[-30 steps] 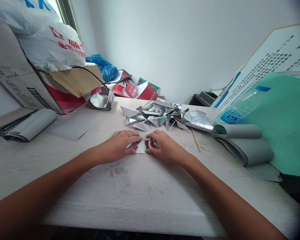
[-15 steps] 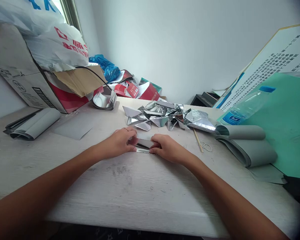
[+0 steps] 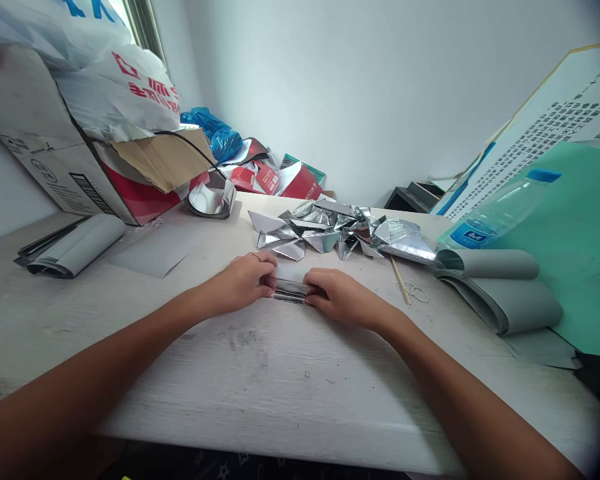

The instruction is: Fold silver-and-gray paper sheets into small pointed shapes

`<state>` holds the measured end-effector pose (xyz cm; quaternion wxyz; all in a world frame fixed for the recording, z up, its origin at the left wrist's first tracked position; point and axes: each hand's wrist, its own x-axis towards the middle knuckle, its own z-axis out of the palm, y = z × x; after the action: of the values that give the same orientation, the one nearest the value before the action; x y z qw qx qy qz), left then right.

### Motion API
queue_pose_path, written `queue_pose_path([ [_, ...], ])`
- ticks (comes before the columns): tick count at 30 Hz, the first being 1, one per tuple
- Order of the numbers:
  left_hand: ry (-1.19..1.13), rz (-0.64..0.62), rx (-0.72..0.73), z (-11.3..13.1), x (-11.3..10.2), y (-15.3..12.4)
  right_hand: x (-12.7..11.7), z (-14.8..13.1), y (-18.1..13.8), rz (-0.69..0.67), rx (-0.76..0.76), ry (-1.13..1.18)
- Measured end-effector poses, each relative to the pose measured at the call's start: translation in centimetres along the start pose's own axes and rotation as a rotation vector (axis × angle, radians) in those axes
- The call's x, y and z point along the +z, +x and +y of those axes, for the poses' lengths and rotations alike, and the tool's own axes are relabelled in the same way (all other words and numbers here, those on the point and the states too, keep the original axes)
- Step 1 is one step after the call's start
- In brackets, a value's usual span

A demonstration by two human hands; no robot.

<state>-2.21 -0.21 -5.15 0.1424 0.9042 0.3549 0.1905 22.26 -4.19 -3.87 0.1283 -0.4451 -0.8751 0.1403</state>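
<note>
A small sheet of silver foil paper (image 3: 290, 288) lies on the white wooden table (image 3: 280, 387), its near edge turned up and folded. My left hand (image 3: 245, 280) pinches the sheet's left end with curled fingers; a ring is on one finger. My right hand (image 3: 343, 297) pinches the right end the same way. Just behind the hands lies a heap of folded silver paper pieces (image 3: 330, 230).
A cardboard box (image 3: 55, 160) with plastic bags stands at the back left, a roll of tape (image 3: 210, 200) beside it. Grey sheet stacks lie at left (image 3: 75, 243) and right (image 3: 500, 293). A water bottle (image 3: 495, 213), a green folder (image 3: 575, 247), a wooden stick (image 3: 400, 280) and rubber bands sit at right.
The sheet lay flat under both hands; its near edge has since been lifted and folded over, and both hands now pinch its ends. The view shifted slightly.
</note>
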Motion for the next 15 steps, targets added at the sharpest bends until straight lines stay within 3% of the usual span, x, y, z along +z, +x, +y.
queue_pose_path([
  [10, 0.126, 0.018, -0.009, 0.53, -0.15, -0.1, 0.19, -0.11, -0.31, -0.003, -0.076, -0.251],
  [15, 0.195, 0.037, 0.087, 0.4, -0.46, -0.12, 0.23, -0.52, -0.41, -0.026, -0.091, -0.299],
])
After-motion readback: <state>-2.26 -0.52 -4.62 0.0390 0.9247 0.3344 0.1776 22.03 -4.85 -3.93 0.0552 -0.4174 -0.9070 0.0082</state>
